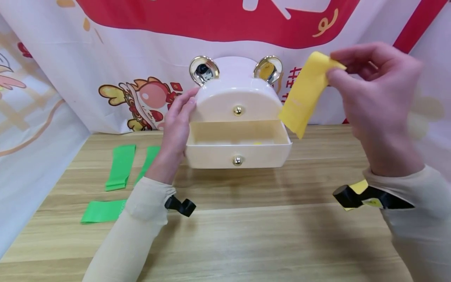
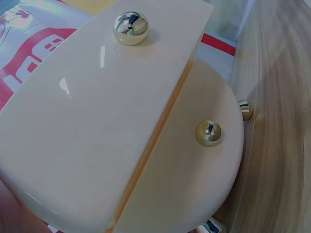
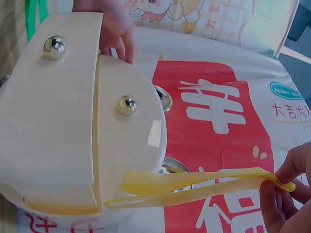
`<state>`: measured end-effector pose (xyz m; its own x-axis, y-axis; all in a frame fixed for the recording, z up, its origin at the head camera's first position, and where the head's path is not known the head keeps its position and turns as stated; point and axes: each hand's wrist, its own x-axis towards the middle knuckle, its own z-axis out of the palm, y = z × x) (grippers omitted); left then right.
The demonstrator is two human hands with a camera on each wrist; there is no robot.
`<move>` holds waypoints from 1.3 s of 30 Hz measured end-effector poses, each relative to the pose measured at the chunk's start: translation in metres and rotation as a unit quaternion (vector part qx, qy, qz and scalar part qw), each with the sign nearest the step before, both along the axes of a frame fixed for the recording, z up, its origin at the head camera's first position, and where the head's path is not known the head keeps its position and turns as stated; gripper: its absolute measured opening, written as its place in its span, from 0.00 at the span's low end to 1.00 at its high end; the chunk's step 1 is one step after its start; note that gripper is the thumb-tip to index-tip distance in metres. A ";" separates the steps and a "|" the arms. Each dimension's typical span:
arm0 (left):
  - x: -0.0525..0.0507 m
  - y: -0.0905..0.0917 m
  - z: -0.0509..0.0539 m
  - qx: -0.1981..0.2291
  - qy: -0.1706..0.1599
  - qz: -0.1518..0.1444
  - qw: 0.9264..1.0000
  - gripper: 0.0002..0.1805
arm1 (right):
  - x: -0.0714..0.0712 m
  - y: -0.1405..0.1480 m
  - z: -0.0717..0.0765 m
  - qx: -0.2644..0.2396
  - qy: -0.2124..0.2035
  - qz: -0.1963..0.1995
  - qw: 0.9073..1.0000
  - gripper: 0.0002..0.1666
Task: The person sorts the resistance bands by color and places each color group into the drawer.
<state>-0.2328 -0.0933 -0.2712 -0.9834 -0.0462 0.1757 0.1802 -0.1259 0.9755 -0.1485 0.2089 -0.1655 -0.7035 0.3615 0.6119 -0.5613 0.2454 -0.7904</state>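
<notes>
A small white drawer cabinet [image 1: 218, 103] with gold knobs and round gold ears stands at the back of the table. Its lower drawer [image 1: 211, 157] is pulled out, and a bit of yellow shows inside. My left hand [image 1: 177, 125] rests against the cabinet's left side, fingers stretched along it. Up at the right, my right hand [image 1: 378, 94] pinches one end of a yellow elastic band [image 1: 304, 92] between thumb and fingers. The yellow band hangs beside the cabinet, and the right wrist view shows it as a flat loop.
Several green bands, among them an upright one [image 1: 121, 166] and a sideways one [image 1: 103, 211], lie on the wooden table [image 1: 239, 243] at left. Another yellow piece [image 1: 359, 187] is partly hidden below my right wrist. A printed cloth [image 1: 158, 47] hangs right behind the cabinet.
</notes>
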 end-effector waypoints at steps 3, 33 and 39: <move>0.000 -0.001 0.000 -0.003 0.000 0.000 1.000 0.19 | -0.001 -0.008 0.000 -0.015 0.008 0.022 1.000 0.11; -0.002 0.000 -0.002 0.002 0.014 0.003 1.000 0.18 | -0.003 -0.035 -0.068 0.143 -0.059 -0.067 0.986 0.14; -0.002 0.001 -0.003 0.004 0.019 0.007 1.000 0.19 | -0.002 -0.049 -0.082 0.170 -0.029 -0.080 0.982 0.12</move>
